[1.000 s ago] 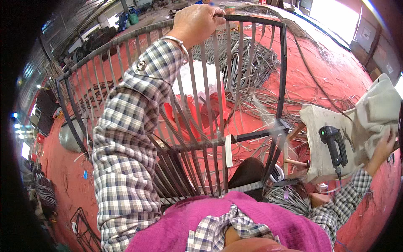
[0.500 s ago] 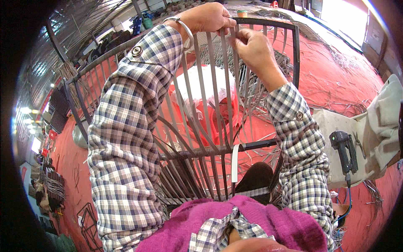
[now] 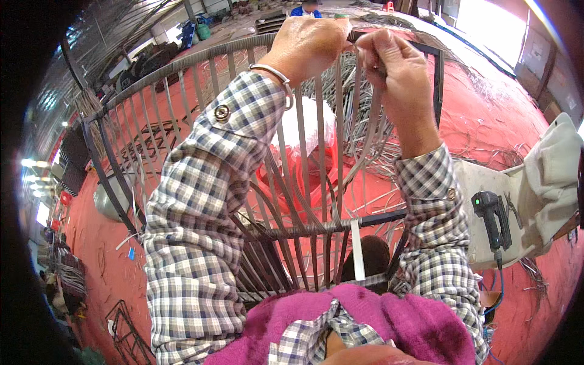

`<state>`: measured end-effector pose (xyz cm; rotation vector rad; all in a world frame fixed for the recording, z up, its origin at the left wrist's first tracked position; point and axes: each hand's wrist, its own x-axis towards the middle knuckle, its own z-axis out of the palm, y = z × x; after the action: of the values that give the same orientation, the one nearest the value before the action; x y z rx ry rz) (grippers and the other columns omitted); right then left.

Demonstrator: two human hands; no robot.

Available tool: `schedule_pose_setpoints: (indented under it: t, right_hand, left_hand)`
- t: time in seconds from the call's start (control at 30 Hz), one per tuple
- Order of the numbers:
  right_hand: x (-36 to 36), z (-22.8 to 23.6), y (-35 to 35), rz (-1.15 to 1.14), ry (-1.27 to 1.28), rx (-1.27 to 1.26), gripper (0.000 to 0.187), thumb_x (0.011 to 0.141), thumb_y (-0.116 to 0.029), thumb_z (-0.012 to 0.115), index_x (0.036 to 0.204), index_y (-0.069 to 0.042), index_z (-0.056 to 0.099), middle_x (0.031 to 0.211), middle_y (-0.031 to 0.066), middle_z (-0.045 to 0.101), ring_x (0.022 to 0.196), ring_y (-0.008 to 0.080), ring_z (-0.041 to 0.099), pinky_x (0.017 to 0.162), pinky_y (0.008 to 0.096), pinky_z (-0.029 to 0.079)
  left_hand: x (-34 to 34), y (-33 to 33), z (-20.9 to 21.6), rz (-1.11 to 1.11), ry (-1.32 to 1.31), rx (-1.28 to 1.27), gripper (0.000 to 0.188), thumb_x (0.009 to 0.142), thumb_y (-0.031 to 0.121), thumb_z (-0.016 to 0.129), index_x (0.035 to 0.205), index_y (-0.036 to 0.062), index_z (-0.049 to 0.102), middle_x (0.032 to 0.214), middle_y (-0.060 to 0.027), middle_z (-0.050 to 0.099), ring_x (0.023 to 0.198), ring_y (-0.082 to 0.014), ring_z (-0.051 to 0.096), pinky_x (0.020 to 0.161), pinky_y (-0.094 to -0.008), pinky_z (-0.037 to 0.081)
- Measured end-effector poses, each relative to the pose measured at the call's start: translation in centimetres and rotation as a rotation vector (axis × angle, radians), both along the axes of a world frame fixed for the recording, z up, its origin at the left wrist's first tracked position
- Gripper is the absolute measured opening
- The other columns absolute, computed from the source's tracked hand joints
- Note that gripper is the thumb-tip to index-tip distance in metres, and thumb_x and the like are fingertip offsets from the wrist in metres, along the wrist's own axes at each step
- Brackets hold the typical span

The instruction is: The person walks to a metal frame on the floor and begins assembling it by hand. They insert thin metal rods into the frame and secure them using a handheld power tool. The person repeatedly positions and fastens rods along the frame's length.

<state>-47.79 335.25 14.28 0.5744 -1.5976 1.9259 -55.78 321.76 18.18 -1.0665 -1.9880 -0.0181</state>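
head view: left hand (image 3: 310, 42) clenched on frame rim (image 3: 201, 61); right hand (image 3: 392, 61) pinching strip (image 3: 365, 146); hands touching.

We see a red floor (image 3: 486, 115). A metal chair frame (image 3: 182, 79) stands on it. Right of the frame lies a white board (image 3: 480, 182) bearing a black power tool (image 3: 493, 213); loose strips (image 3: 535, 271) lie beside the board.

The floor (image 3: 505, 121) was red and strewn with loose grey strips. Daylight poured through a bright opening (image 3: 486, 21) at the upper right. Dark furniture frames (image 3: 143, 58) stood stacked along the far left side. A pale stool (image 3: 480, 182) at the right carried a dark power tool (image 3: 493, 213).
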Motion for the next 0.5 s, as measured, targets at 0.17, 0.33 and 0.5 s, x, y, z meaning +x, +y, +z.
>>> schedule_pose_setpoints:
  t: [0.17,0.33,0.5]
  right_hand:
    - [-4.0,6.4,3.2,-0.334,0.253,0.436,0.025,0.087,-0.02,0.054,0.079,-0.002,0.069,0.07,0.0087,0.066,0.063,0.0126,0.057,0.06,0.0302,0.046]
    - [-9.9,9.7,4.8,-0.564,-0.277,1.335,0.045,0.081,-0.044,0.059,0.084,0.0,0.068,0.072,0.0112,0.067,0.065,0.0191,0.061,0.06,0.0316,0.047]
    - [-11.4,8.5,8.9,-0.311,-0.151,1.155,0.065,0.077,-0.062,0.055,0.094,0.0,0.067,0.082,0.0176,0.067,0.076,0.0271,0.064,0.067,0.0391,0.047]
  left_hand:
    - [0.8,0.8,-0.5,-0.008,-0.033,0.185,0.032,0.08,0.033,0.063,0.093,0.0044,0.058,0.071,-0.0151,0.065,0.072,-0.0302,0.065,0.059,-0.0419,0.048]
    - [1.3,1.3,-0.9,-0.152,0.07,0.284,0.024,0.08,0.035,0.063,0.1,0.0217,0.064,0.077,-0.0053,0.067,0.076,-0.0246,0.065,0.063,-0.0386,0.048]
    - [0.2,1.0,-1.1,0.017,-0.119,0.275,0.024,0.082,0.04,0.059,0.099,0.0257,0.068,0.082,-0.0045,0.068,0.077,-0.0236,0.065,0.064,-0.0384,0.049]
